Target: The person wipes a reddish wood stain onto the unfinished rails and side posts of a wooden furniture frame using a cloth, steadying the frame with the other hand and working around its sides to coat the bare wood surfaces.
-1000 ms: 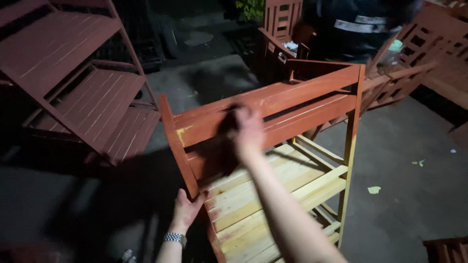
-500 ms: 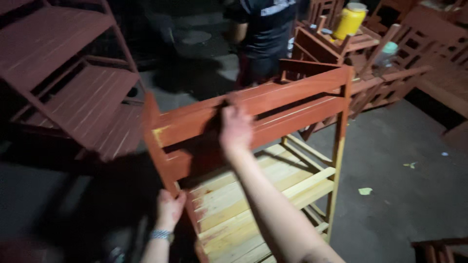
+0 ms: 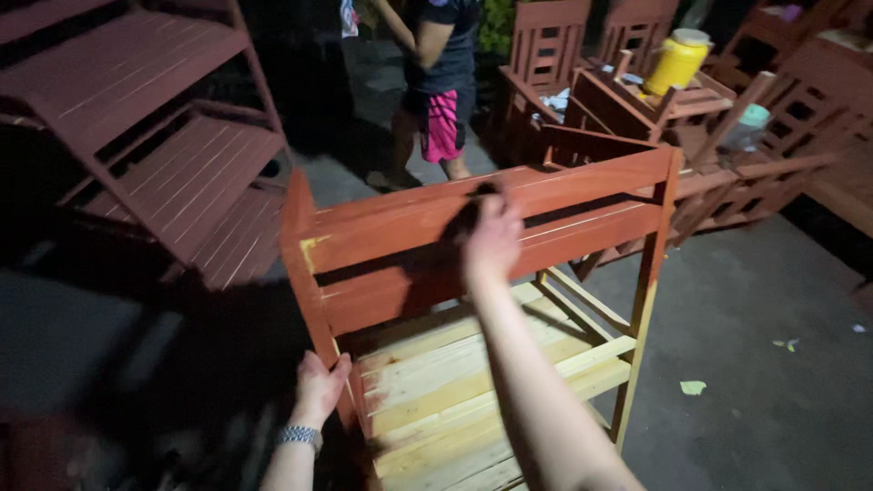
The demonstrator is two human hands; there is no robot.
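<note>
Head view puts a wooden rack (image 3: 482, 273) right in front of you, standing on the concrete floor (image 3: 755, 364). Its upper rails and left post are painted red-brown; the lower slats are bare pale wood. Your left hand (image 3: 318, 386) is wrapped around the left post low down, fingers curled onto its edge. Your right hand (image 3: 491, 238) is closed on something dark pressed against the top rail; the picture is too blurred to say what it is. Your two hands sit well apart, one low and left, one high at the middle.

Open floor lies to the right of the rack, grey and bare but for two or three small scraps (image 3: 693, 387). To the left, a tall red-brown slatted shelf unit (image 3: 173, 155) leans close by, with a dark gap between it and the rack's left post. Behind the top rail, a stack of red-brown wooden furniture (image 3: 637, 100) crowds the far right, with one yellow jug (image 3: 677, 62) resting on it.

One other person (image 3: 436, 91) stands beyond the rack, in a dark top and pink shorts, near the furniture stack.

You have one wristwatch (image 3: 298, 436) on your left wrist.
</note>
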